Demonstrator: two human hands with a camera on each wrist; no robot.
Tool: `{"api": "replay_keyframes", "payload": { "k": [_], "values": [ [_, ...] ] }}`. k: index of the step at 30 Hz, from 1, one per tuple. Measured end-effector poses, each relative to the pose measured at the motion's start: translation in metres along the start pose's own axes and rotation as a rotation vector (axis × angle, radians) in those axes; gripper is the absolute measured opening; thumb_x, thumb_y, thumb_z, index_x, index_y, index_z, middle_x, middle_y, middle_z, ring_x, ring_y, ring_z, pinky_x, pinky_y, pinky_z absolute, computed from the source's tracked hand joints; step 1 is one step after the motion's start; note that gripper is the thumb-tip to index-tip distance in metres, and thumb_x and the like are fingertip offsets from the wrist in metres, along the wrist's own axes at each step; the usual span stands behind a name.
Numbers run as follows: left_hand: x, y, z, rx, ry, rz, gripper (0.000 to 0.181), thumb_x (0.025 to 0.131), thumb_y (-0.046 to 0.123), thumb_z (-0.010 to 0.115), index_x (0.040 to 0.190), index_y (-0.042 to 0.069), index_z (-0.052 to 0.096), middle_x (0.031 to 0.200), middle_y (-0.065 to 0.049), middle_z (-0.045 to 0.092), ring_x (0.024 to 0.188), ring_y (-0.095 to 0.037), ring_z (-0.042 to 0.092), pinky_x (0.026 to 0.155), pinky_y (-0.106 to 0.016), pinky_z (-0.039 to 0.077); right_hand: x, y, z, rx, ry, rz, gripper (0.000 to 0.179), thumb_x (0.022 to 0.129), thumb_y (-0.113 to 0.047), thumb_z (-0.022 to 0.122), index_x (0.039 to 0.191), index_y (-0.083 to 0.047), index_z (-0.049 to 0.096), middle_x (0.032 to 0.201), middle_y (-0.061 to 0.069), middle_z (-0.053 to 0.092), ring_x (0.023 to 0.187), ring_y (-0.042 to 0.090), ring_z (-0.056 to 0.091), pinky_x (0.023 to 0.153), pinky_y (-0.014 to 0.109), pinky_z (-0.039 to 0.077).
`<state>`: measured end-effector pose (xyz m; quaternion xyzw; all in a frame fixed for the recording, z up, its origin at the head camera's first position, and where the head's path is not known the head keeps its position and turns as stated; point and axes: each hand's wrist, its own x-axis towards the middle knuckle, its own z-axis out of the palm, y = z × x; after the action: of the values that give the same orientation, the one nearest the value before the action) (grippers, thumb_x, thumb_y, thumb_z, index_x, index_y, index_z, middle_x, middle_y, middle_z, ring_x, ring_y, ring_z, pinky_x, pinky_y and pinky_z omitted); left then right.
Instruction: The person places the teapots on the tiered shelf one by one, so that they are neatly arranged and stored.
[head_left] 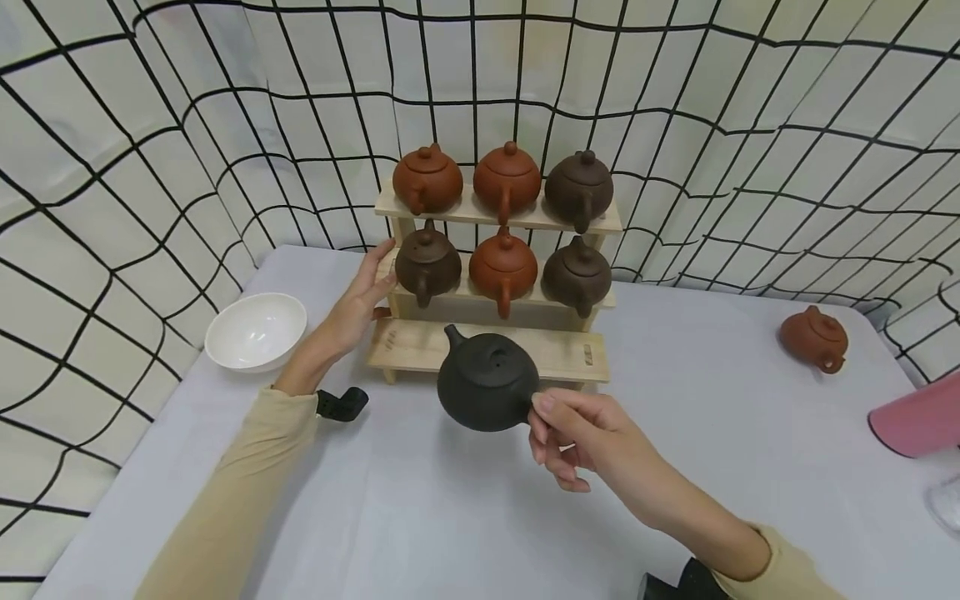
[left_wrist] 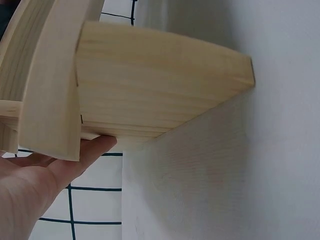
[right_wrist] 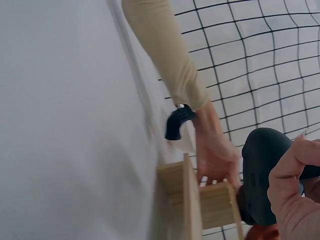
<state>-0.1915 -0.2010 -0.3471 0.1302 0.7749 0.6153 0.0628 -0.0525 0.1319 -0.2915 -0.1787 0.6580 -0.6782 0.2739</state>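
Observation:
My right hand (head_left: 581,433) pinches the handle of a black clay teapot (head_left: 487,383), which hangs in front of the lowest tier with its spout toward the far left. In the right wrist view, curled fingers (right_wrist: 295,185) sit against that dark teapot (right_wrist: 262,170). The left hand (head_left: 356,304) grips the left end of a three-tier wooden display rack (head_left: 480,346) at its middle tier. From the left wrist, the hand (left_wrist: 55,175) shows against the rack's pale boards (left_wrist: 150,80). Brown and reddish teapots (head_left: 507,179) stand on the upper two tiers, three on each.
A white bowl (head_left: 257,332) stands left of the rack. At the far right lies a small reddish-brown teapot (head_left: 814,339), with a pink cylinder (head_left: 915,421) nearer the table's edge. Black wire grid panels (head_left: 315,125) enclose the table's back and sides.

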Motion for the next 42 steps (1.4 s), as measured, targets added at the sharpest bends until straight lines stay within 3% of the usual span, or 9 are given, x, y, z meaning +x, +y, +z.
{"api": "replay_keyframes", "payload": {
  "k": [5, 17, 22, 33, 42],
  "values": [
    [-0.002, -0.002, 0.000, -0.004, 0.000, -0.003, 0.063, 0.113, 0.023, 0.029, 0.168, 0.012, 0.000, 0.174, -0.012, -0.006, 0.156, -0.040, 0.011, 0.115, -0.074, 0.024, 0.018, 0.015, 0.007, -0.027, 0.018, 0.058, 0.040, 0.112, -0.028, 0.050, 0.090, 0.006, 0.052, 0.080, 0.008, 0.059, 0.059, 0.012, 0.045, 0.052, 0.023, 0.040],
    [-0.003, 0.001, -0.002, 0.021, 0.001, 0.008, 0.064, 0.113, 0.025, 0.030, 0.168, 0.012, 0.000, 0.174, -0.013, -0.003, 0.154, -0.041, 0.016, 0.115, -0.074, 0.025, 0.065, 0.037, 0.011, -0.059, 0.089, 0.041, 0.035, 0.113, -0.024, 0.046, 0.091, 0.001, 0.056, 0.079, 0.006, 0.059, 0.060, 0.014, 0.047, 0.053, 0.023, 0.042],
    [-0.003, 0.004, -0.001, 0.021, 0.006, 0.014, 0.063, 0.113, 0.023, 0.029, 0.168, 0.011, 0.000, 0.174, -0.013, -0.003, 0.155, -0.041, 0.014, 0.114, -0.075, 0.025, 0.076, 0.041, 0.016, -0.068, 0.110, 0.037, 0.038, 0.113, -0.024, 0.047, 0.098, 0.008, 0.059, 0.084, 0.012, 0.063, 0.060, 0.014, 0.048, 0.054, 0.023, 0.041],
    [-0.002, 0.007, -0.001, 0.030, 0.015, 0.014, 0.063, 0.113, 0.022, 0.029, 0.168, 0.011, 0.001, 0.174, -0.013, -0.002, 0.155, -0.041, 0.013, 0.114, -0.076, 0.023, 0.102, 0.044, 0.038, -0.132, 0.056, 0.021, 0.037, 0.114, -0.023, 0.046, 0.104, 0.010, 0.061, 0.082, 0.010, 0.064, 0.057, 0.011, 0.045, 0.053, 0.023, 0.034],
    [-0.003, 0.004, 0.000, 0.034, 0.012, 0.017, 0.063, 0.112, 0.021, 0.030, 0.168, 0.011, 0.002, 0.174, -0.013, -0.002, 0.156, -0.041, 0.012, 0.113, -0.077, 0.024, 0.116, 0.050, 0.055, -0.085, 0.020, -0.004, 0.035, 0.114, -0.016, 0.043, 0.118, 0.014, 0.061, 0.089, 0.008, 0.066, 0.060, 0.008, 0.051, 0.055, 0.022, 0.041]
  ]
}}
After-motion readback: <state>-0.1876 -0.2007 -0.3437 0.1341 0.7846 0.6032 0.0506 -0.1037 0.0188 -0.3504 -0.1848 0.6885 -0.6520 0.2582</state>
